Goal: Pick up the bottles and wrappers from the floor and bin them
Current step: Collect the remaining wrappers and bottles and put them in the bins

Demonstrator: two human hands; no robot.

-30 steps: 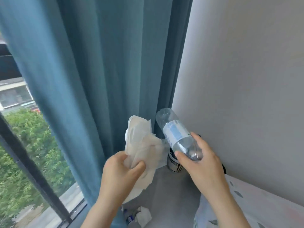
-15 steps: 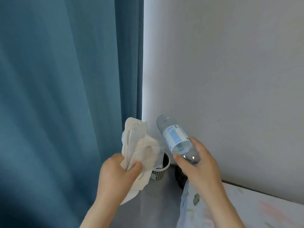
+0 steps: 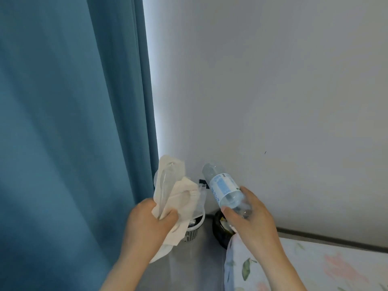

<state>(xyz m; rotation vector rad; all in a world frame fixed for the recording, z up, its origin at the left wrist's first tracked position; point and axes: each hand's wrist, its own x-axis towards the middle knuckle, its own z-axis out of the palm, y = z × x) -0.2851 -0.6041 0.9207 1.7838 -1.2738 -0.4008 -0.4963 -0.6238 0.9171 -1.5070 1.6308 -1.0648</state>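
A tall blue cloth curtain is hanging down the left side of the room. A plain pale grey wall is filling the right side. A thin line of light is shining where the curtain is meeting the wall.

Down low, a smooth grey floor is running into the corner. A small white plastic bin with little holes in its side is standing there, close to the curtain's edge. Just beside it, on the right, a round black bin is sitting by the wall. The corner of a bed with a white flowery sheet is poking in at the bottom right and hiding part of the black bin. Only a narrow strip of floor is showing between the curtain and the bed.

The left hand is gripping a bunch of crumpled white paper and clear plastic wrappers, with its fingers and thumb curled tight round them. The wrappers are up in the air and are hiding part of the white bin's rim.

The right hand is holding a clear plastic bottle with a pale blue label, with its fingers and thumb curled round the near end. The bottle is tilting up and to the left, in the air in front of the wall. The black bin is showing just under that hand. The two hands are staying apart, with a gap between them.
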